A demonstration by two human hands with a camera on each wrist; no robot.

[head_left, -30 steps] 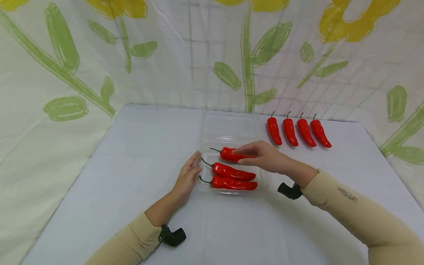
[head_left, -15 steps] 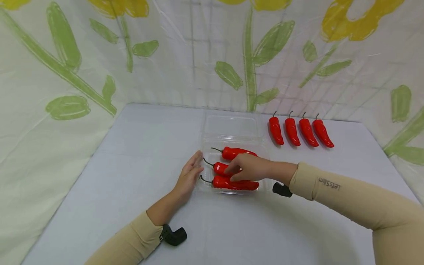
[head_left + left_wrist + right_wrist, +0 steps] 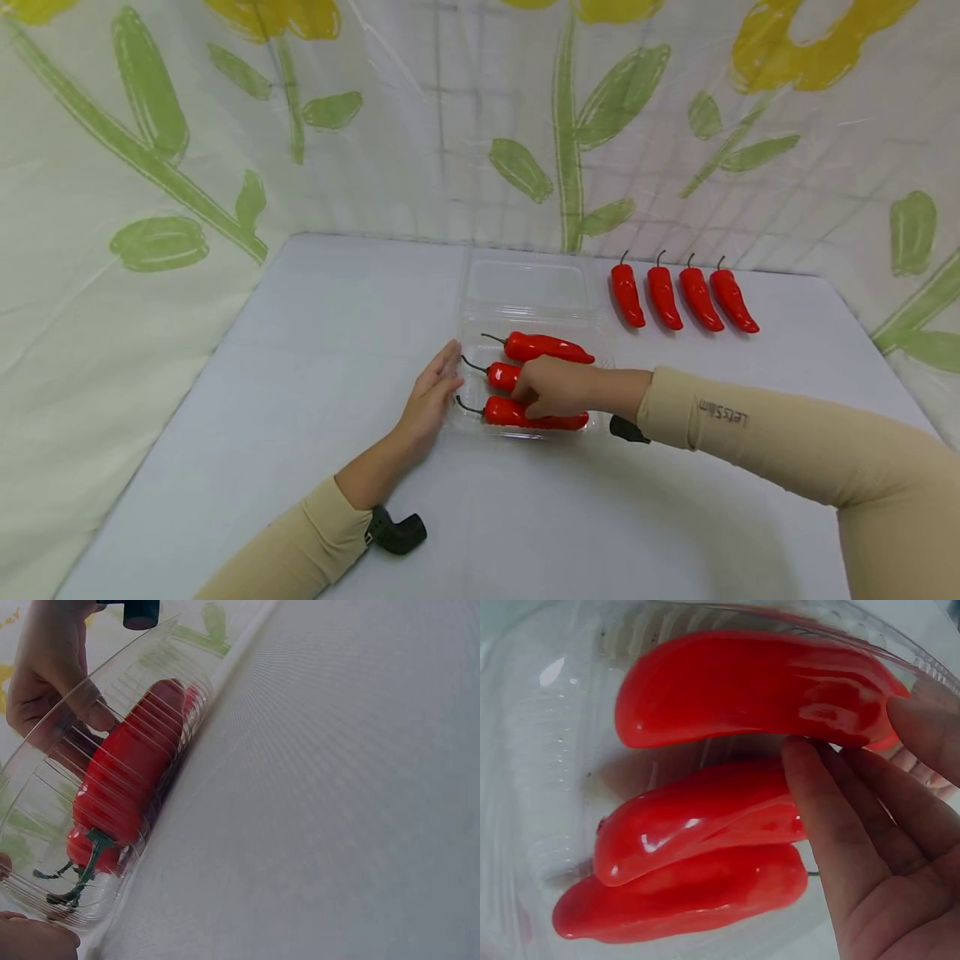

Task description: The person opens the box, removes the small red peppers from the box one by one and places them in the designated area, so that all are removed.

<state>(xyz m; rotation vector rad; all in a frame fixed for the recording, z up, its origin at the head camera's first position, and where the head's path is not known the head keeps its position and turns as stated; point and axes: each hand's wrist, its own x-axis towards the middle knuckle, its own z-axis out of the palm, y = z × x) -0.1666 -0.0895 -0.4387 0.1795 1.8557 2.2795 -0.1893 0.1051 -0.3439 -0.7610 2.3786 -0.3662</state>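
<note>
In the head view, a clear plastic clamshell box (image 3: 459, 425) stands open on the table with three red chili peppers lying crosswise in it, stems to the left. My right hand (image 3: 558, 385) reaches in from the right and covers part of the middle pepper (image 3: 501, 375). Its thumb and fingers pinch the front pepper (image 3: 498, 410), as the right wrist view shows with the thumb (image 3: 926, 735) on one side and fingers on the other. The back pepper (image 3: 547, 347) lies untouched. My left hand (image 3: 427, 408) rests with extended fingers against the box's left side.
Several more red peppers (image 3: 662, 296) lie in a row at the back right of the table. The box's lid (image 3: 528, 285) is folded back toward the flowered curtain (image 3: 405, 133). A white cloth covers the table (image 3: 337, 333).
My right hand has left the back pepper and moved toward the front of the box, now pinching the front pepper. My left hand stays against the box's side.
</note>
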